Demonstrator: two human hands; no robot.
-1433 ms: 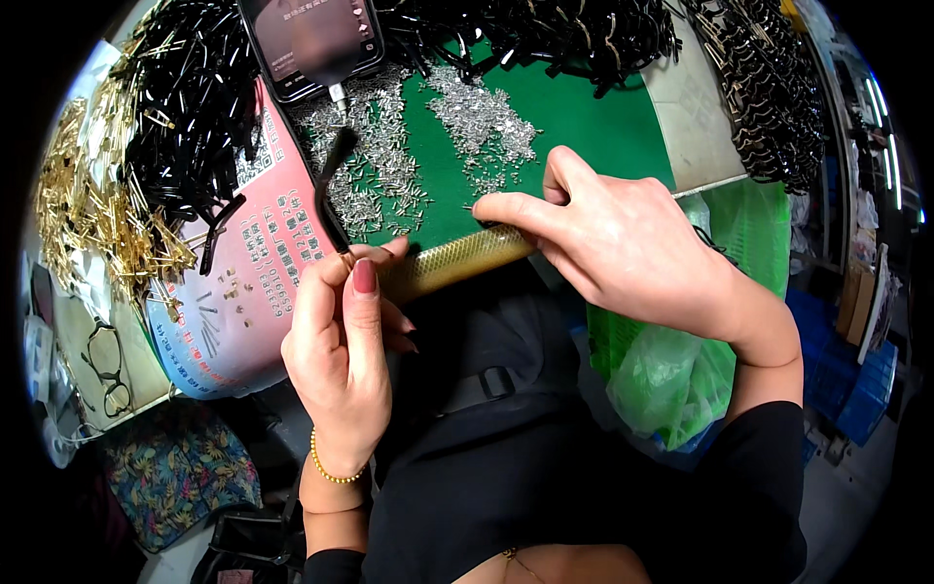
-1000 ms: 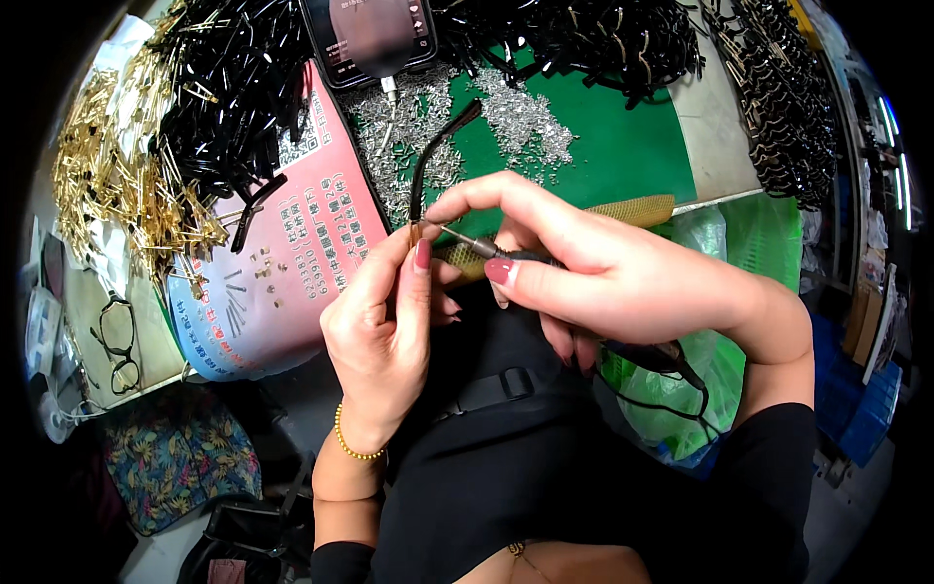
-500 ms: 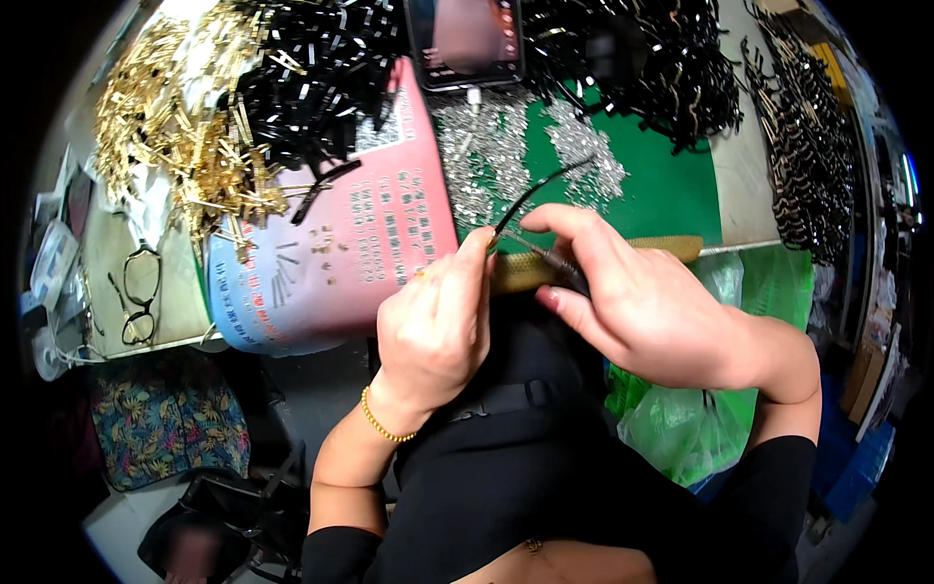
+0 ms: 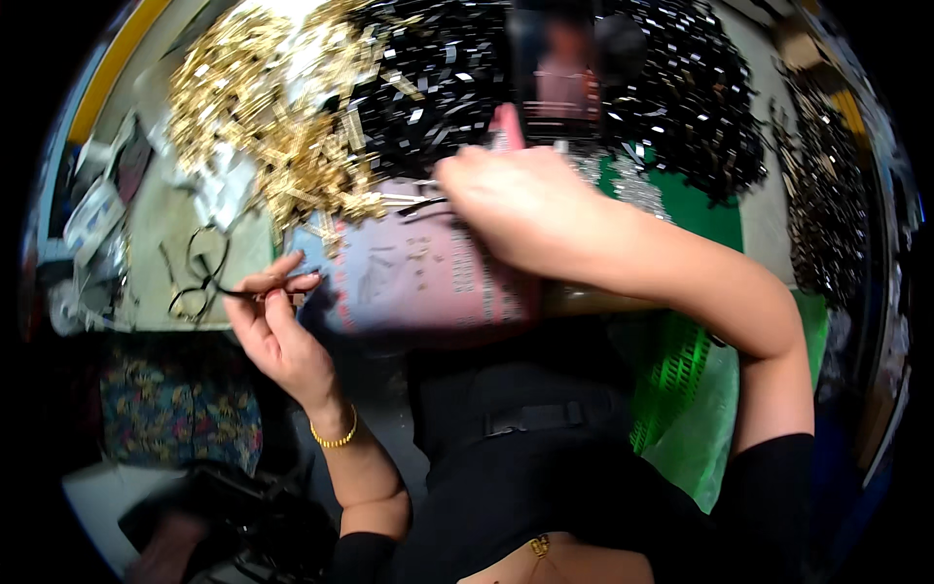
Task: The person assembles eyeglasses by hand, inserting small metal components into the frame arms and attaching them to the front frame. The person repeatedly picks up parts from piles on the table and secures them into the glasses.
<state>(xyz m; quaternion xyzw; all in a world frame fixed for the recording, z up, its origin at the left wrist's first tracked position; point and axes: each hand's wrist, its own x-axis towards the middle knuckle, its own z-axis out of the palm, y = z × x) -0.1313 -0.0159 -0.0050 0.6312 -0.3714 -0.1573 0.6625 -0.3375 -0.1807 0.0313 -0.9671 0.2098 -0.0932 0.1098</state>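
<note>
The left hand is pinching a thin black arm, grip closed on it, off the table's near edge, probably keeping it clear; the right hand is reaching toward the gold pile, its grip hidden.

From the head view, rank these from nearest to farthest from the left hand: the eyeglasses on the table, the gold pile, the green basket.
From the left hand:
1. Eyeglasses, just left of the fingertips on the table.
2. Gold pile, farther up the table, above the hand.
3. Green basket, far across on the person's right side.
</note>
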